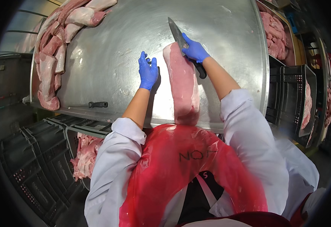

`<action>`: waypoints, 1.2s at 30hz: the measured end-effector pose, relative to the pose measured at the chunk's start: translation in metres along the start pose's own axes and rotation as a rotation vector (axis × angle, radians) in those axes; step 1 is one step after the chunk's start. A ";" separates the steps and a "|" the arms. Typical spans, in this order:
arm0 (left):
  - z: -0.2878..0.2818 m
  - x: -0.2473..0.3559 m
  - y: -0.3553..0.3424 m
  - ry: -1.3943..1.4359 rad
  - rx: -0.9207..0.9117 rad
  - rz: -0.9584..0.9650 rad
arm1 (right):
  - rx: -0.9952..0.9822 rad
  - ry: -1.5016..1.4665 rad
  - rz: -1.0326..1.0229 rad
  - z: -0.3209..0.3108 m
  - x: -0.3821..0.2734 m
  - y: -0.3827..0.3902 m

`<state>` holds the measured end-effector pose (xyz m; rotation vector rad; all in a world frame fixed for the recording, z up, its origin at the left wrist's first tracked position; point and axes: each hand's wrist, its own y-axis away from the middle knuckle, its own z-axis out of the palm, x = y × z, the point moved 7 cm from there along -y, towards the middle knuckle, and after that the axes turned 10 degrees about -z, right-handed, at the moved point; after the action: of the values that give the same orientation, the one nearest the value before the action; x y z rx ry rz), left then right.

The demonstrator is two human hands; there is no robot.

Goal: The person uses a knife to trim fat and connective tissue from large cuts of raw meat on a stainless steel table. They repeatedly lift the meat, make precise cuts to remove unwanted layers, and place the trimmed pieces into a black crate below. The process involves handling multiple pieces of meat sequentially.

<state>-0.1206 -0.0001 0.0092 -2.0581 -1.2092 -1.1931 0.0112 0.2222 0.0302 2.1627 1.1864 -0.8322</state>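
Observation:
A long slab of pale pink pork loin lies lengthwise on the metal table in front of me, its near end at the table's edge by my red apron. My right hand, in a blue glove, is closed on a knife over the far right part of the loin. The blade points away and to the left; the black handle's end sticks out below the palm. Left of the loin, my blue-gloved left hand hovers apart from the meat, palm partly turned up and fingers spread, with nothing held.
Along the left of the metal table several pork pieces are heaped. Another black-handled knife lies near the front left edge. Dark crates with meat trimmings stand below left; meat trays and crates are at right.

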 end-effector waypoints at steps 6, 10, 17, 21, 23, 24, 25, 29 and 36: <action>-0.061 -0.029 -0.009 0.259 0.133 -0.153 | -0.272 -0.273 0.151 -0.002 -0.049 0.094; -0.067 -0.019 -0.013 0.270 0.155 -0.181 | -0.235 -0.439 0.150 0.005 -0.045 0.072; -0.091 -0.045 -0.017 0.260 0.189 -0.173 | -0.434 -0.392 0.220 0.007 -0.067 0.142; -0.088 -0.042 -0.039 0.339 0.272 -0.138 | -0.278 -0.428 0.134 0.020 -0.066 0.091; -0.081 -0.024 -0.041 0.238 0.227 -0.111 | -0.331 -0.334 0.131 0.012 -0.063 0.113; -0.075 -0.013 -0.041 0.188 0.204 -0.098 | -0.357 -0.287 0.130 0.005 -0.062 0.132; -0.064 -0.010 -0.044 0.200 0.126 -0.102 | -0.368 -0.370 0.125 -0.009 -0.070 0.155; 0.021 0.060 -0.040 -0.303 -0.172 -0.014 | 0.020 -0.482 0.245 -0.046 -0.024 0.153; 0.044 0.019 -0.083 -0.166 -0.246 -0.075 | 0.145 -0.588 0.101 0.012 -0.018 0.067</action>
<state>-0.1683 0.0822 0.0000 -2.3508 -1.2796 -1.2817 0.0590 0.1721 0.0455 1.8622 0.7289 -1.4152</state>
